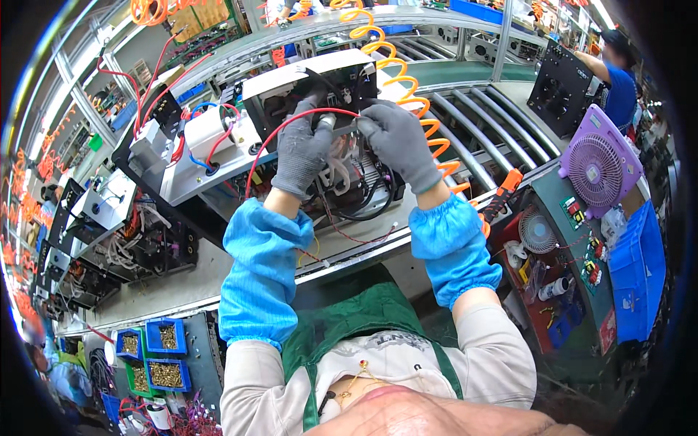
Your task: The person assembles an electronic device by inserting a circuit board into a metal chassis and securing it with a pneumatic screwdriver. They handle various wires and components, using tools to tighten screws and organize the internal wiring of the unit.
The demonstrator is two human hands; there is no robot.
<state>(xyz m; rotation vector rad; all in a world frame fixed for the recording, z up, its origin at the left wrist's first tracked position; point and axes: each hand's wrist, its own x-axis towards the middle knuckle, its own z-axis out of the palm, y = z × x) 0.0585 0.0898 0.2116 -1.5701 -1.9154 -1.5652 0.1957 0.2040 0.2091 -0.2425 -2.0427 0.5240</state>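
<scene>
My left hand (pixel 303 149), in a grey knit glove, reaches into the open front of an electrical unit with a white top panel (pixel 309 73). Its fingers are curled near the wiring, and what they grip is hidden. A red cable (pixel 280 129) arches over the left glove toward my right hand (pixel 402 142), also gloved in grey. The right fingers pinch the cable near its end. Below the hands, black cables (pixel 363 214) and pale wires (pixel 336 171) hang from the unit. A thin wire with a small white connector (pixel 393 227) lies on the bench edge.
A coiled orange air hose (pixel 398 65) hangs beside the unit, near a roller conveyor (pixel 502 127). An orange-handled tool (pixel 503 195), purple fan (pixel 598 163) and blue bin (pixel 638 269) are at right. Trays of brass fasteners (pixel 166 374) stand lower left. A co-worker (pixel 620 83) works far right.
</scene>
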